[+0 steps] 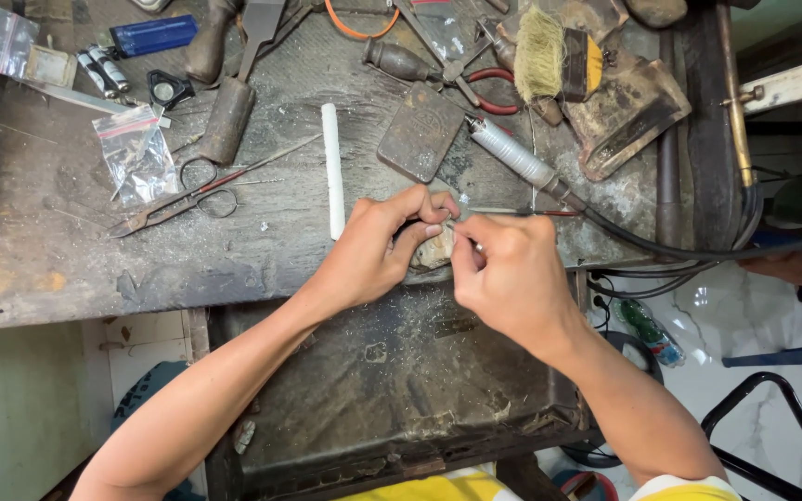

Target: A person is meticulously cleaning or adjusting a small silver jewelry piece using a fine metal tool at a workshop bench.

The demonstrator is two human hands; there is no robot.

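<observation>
A: How many hands, and what do they hold?

B: Two. The left hand (378, 249), fingers curled, pinches one small pale piece (434, 250) at the tabletop (39, 250) front edge; the right hand (505, 274) pinches a thin tool (458, 228) against it.

A: Other items?

B: One white rod (332, 167), one pair of scissors (199, 195), one brush (540, 51), one rotary handpiece (514, 155).

A: Hidden?

B: The piece is mostly covered; its kind is unclear.
</observation>
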